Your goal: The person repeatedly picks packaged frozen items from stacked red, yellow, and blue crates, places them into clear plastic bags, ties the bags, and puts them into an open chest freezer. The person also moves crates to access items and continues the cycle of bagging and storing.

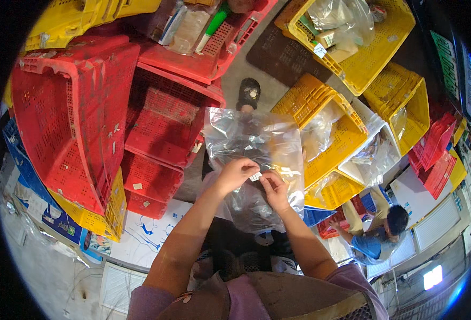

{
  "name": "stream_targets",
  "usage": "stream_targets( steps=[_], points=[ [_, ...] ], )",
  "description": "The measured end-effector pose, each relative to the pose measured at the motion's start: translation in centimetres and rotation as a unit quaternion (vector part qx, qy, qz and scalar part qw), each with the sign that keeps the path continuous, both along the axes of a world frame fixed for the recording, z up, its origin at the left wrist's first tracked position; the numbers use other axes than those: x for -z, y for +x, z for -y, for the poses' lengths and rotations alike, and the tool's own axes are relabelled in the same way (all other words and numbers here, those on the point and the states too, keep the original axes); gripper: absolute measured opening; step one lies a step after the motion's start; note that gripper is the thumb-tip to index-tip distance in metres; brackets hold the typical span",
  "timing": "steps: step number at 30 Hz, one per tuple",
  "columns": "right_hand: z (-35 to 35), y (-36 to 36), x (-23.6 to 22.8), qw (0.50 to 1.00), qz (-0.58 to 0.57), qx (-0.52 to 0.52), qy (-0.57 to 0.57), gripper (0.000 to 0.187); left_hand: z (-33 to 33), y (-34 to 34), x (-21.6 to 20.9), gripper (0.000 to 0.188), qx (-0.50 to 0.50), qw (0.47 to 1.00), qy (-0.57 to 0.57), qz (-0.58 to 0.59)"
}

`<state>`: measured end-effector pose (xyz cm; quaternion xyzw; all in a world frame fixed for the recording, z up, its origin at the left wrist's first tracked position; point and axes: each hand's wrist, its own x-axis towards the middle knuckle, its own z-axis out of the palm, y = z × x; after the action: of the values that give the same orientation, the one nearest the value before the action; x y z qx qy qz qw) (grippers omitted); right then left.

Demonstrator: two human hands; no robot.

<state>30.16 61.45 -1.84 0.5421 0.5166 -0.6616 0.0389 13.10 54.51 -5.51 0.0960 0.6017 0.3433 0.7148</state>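
In the head view, the left hand (pixel 235 173) and the right hand (pixel 274 189) meet near the centre of the picture, both closed in a pinch on a small white tag (pixel 255 175) held between their fingertips. The tag sits just right of the left hand's fingers and just above the right hand's thumb. Both forearms come up from six o'clock, out of purple sleeves.

Behind the hands hangs a large clear bag (pixel 251 144), spread wide and crinkled, reaching from about twelve o'clock of the hands down past them toward six. The hands touch its front, and the tag lies against it.

At nine to eleven o'clock stands a pile of red crates (pixel 81 112), some tipped on their sides, with a yellow crate (pixel 99 213) under them at eight o'clock. At one to three o'clock are more yellow crates (pixel 331 122), several lined with clear plastic; the one at one o'clock holds packets in plastic. At twelve o'clock a red crate (pixel 214 48) holds packets and a green-handled tool (pixel 214 24). A dark shoe (pixel 249 93) rests on the floor just above the bag.

At four o'clock another person (pixel 376 234) in a blue top crouches among red and blue crates, well apart from the hands.
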Motion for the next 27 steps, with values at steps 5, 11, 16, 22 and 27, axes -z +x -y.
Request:
stream_targets(
  steps=[5,11,16,22,27],
  points=[
    [-0.4,-0.2,-0.2,0.995,0.018,-0.061,0.073,0.006,1.4,1.1,1.1,0.025,0.020,0.992,-0.102,0.065],
    [0.3,-0.8,-0.8,0.966,0.010,-0.111,0.233,0.006,2.2,1.6,1.9,0.024,-0.014,0.982,-0.158,0.103],
    [0.8,-0.4,-1.3,0.962,0.026,-0.118,0.244,0.006,3.1,3.0,2.5,0.027,-0.031,0.977,-0.207,-0.039],
    [1.3,0.7,-1.0,0.972,0.102,-0.045,0.205,0.007,6.1,-3.5,4.6,0.025,-0.163,0.923,-0.210,-0.277],
    [2.1,1.5,0.7,0.973,0.164,-0.026,0.161,0.009,11.2,-12.5,3.3,0.052,0.105,0.747,-0.305,-0.581]
  ],
)
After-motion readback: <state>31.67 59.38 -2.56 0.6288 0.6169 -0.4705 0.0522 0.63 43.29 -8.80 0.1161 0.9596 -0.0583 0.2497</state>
